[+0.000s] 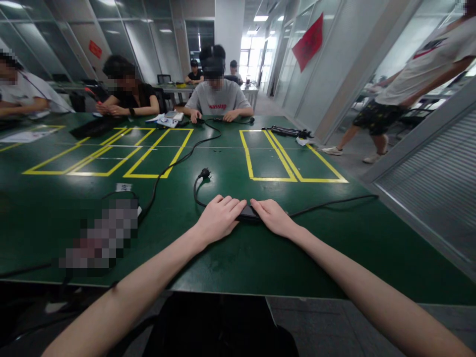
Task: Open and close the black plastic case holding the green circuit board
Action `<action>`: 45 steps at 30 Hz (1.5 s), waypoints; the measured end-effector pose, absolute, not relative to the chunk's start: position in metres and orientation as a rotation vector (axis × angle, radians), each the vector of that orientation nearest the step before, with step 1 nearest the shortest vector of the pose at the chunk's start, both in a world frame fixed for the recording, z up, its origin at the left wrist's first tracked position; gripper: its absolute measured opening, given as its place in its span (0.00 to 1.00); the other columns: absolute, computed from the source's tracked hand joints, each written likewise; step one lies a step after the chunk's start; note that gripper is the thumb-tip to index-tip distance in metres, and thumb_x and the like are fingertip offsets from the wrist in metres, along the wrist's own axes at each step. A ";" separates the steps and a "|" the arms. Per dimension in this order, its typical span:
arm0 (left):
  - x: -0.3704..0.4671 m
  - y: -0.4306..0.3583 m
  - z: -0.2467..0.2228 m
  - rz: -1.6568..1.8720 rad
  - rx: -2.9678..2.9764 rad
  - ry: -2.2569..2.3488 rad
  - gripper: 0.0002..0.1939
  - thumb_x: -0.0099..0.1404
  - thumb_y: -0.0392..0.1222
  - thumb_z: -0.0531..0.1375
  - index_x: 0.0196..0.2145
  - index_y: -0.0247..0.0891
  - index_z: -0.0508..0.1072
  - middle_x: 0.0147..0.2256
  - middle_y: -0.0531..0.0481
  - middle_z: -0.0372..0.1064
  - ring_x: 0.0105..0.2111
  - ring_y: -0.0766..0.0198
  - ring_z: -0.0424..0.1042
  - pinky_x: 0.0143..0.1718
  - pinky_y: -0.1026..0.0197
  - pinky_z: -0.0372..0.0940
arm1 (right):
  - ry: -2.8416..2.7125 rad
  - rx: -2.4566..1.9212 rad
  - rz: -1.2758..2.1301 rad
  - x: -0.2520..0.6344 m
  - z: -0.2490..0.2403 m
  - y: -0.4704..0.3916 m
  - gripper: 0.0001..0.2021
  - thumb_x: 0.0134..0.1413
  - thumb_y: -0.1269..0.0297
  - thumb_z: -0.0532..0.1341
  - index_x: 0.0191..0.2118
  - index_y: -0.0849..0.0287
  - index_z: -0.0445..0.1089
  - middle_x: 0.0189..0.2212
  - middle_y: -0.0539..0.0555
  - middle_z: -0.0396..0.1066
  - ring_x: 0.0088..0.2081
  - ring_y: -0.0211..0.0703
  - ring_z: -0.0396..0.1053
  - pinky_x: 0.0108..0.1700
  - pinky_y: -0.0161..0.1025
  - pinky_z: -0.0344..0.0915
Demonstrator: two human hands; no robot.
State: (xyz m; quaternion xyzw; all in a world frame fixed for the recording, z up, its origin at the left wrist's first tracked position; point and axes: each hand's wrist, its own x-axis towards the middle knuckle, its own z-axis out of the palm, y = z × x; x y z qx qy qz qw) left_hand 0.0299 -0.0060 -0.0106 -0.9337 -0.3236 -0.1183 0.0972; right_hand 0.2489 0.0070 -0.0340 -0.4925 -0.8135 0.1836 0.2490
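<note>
Yellow tape outlines on green table; seated people beyond; red banner right

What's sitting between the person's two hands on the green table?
A black box lies between the left hand and right hand, both holding it, as the head camera's view shows.

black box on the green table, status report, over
Left hand and right hand on black box. Plug lying loose beyond left hand. Cord trailing off to the right across green table.

Grey shirt reads "wassup" (in red); white tag, seemingly "24".
</note>
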 end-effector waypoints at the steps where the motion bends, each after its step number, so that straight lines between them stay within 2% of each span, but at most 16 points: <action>1: 0.030 -0.006 -0.011 -0.341 -2.769 -0.959 0.25 0.69 0.37 0.62 0.61 0.33 0.66 0.53 0.37 0.74 0.49 0.49 0.73 0.48 0.49 0.64 | -2.212 -1.328 0.502 0.250 -0.032 0.006 0.29 0.74 0.52 0.43 0.22 0.56 0.63 0.21 0.53 0.69 0.26 0.44 0.68 0.31 0.39 0.58; 2: 0.030 -0.006 -0.011 -0.332 -2.777 -0.963 0.24 0.69 0.38 0.62 0.60 0.33 0.67 0.51 0.38 0.75 0.49 0.49 0.73 0.48 0.49 0.64 | -2.212 -1.293 0.488 0.251 -0.030 0.005 0.27 0.74 0.52 0.45 0.26 0.57 0.67 0.24 0.54 0.72 0.28 0.44 0.70 0.32 0.39 0.61; 4: 0.029 -0.004 -0.013 -0.324 -2.797 -0.990 0.21 0.69 0.40 0.62 0.58 0.32 0.69 0.48 0.39 0.77 0.48 0.49 0.73 0.48 0.49 0.64 | -2.248 -1.147 0.444 0.254 -0.025 0.002 0.19 0.71 0.50 0.52 0.39 0.58 0.73 0.34 0.56 0.76 0.34 0.46 0.73 0.37 0.40 0.66; 6: 0.028 -0.002 -0.016 -0.338 -2.814 -1.019 0.19 0.71 0.42 0.61 0.56 0.32 0.70 0.47 0.40 0.78 0.47 0.50 0.74 0.47 0.49 0.64 | -2.328 -0.962 0.383 0.257 -0.021 -0.002 0.18 0.65 0.50 0.61 0.51 0.57 0.71 0.44 0.58 0.76 0.40 0.47 0.75 0.42 0.41 0.70; 7: 0.027 -0.001 -0.017 -0.357 -2.819 -1.026 0.19 0.71 0.43 0.60 0.57 0.32 0.70 0.47 0.40 0.78 0.46 0.50 0.74 0.47 0.49 0.64 | -2.371 -0.893 0.340 0.258 -0.020 -0.003 0.18 0.63 0.51 0.63 0.52 0.57 0.71 0.46 0.59 0.76 0.43 0.48 0.75 0.44 0.42 0.71; 11: 0.024 0.001 -0.018 -0.493 -2.821 -1.025 0.21 0.74 0.47 0.59 0.59 0.33 0.68 0.49 0.40 0.77 0.46 0.52 0.74 0.47 0.51 0.65 | -2.427 -0.856 0.112 0.260 -0.020 -0.005 0.12 0.67 0.57 0.60 0.49 0.57 0.73 0.43 0.60 0.78 0.44 0.51 0.76 0.44 0.45 0.73; 16: 0.023 0.000 -0.017 -0.553 -2.824 -0.947 0.14 0.76 0.45 0.56 0.52 0.35 0.72 0.45 0.43 0.79 0.44 0.54 0.75 0.45 0.53 0.65 | -2.426 -0.877 0.089 0.261 -0.020 -0.004 0.13 0.67 0.56 0.61 0.49 0.58 0.75 0.41 0.60 0.80 0.42 0.51 0.77 0.44 0.46 0.73; 20: 0.024 0.000 -0.017 -0.548 -2.815 -0.874 0.14 0.76 0.45 0.56 0.53 0.35 0.71 0.46 0.42 0.78 0.45 0.54 0.74 0.46 0.52 0.65 | -2.381 -0.930 0.413 0.264 -0.016 -0.002 0.17 0.59 0.53 0.67 0.49 0.55 0.72 0.43 0.58 0.79 0.43 0.50 0.77 0.45 0.44 0.72; 24: 0.023 0.001 -0.017 -0.556 -2.793 -0.821 0.14 0.75 0.43 0.57 0.54 0.36 0.71 0.50 0.42 0.77 0.47 0.53 0.73 0.47 0.52 0.65 | -2.226 -0.987 0.972 0.266 -0.015 0.001 0.14 0.62 0.51 0.63 0.46 0.56 0.68 0.32 0.50 0.73 0.29 0.40 0.71 0.33 0.38 0.68; 27: 0.022 0.003 -0.018 -0.553 -2.793 -0.788 0.13 0.74 0.42 0.59 0.53 0.36 0.72 0.51 0.44 0.78 0.48 0.53 0.73 0.48 0.52 0.65 | -2.112 -1.019 1.233 0.264 -0.016 0.001 0.17 0.57 0.49 0.67 0.42 0.55 0.65 0.30 0.46 0.68 0.23 0.35 0.64 0.26 0.34 0.63; 32: 0.021 0.005 -0.021 -0.614 -2.758 -0.851 0.18 0.73 0.40 0.60 0.58 0.36 0.71 0.53 0.42 0.77 0.50 0.53 0.73 0.50 0.52 0.67 | -2.052 -1.033 0.983 0.255 -0.019 0.000 0.13 0.54 0.54 0.68 0.35 0.56 0.66 0.35 0.50 0.72 0.34 0.40 0.68 0.36 0.38 0.69; 37: 0.014 0.007 -0.024 -0.655 -2.734 -0.845 0.26 0.72 0.40 0.60 0.65 0.35 0.65 0.65 0.37 0.65 0.62 0.50 0.66 0.60 0.48 0.64 | -1.866 -1.200 0.626 0.284 -0.020 0.021 0.13 0.52 0.51 0.66 0.35 0.55 0.70 0.37 0.53 0.77 0.39 0.49 0.73 0.42 0.45 0.70; 41: 0.010 0.009 -0.029 -0.570 -2.801 -0.926 0.16 0.74 0.45 0.57 0.54 0.37 0.75 0.57 0.39 0.73 0.57 0.51 0.71 0.57 0.49 0.67 | -1.583 -1.362 0.282 0.338 -0.008 0.049 0.15 0.47 0.49 0.67 0.31 0.54 0.67 0.34 0.55 0.77 0.39 0.53 0.74 0.43 0.48 0.70; 45: 0.010 0.010 -0.030 -0.538 -2.877 -1.014 0.14 0.75 0.46 0.57 0.50 0.37 0.78 0.52 0.42 0.76 0.52 0.54 0.74 0.52 0.50 0.70 | -1.319 -1.498 0.079 0.394 0.006 0.056 0.15 0.46 0.50 0.66 0.30 0.53 0.63 0.39 0.60 0.77 0.41 0.56 0.75 0.43 0.49 0.71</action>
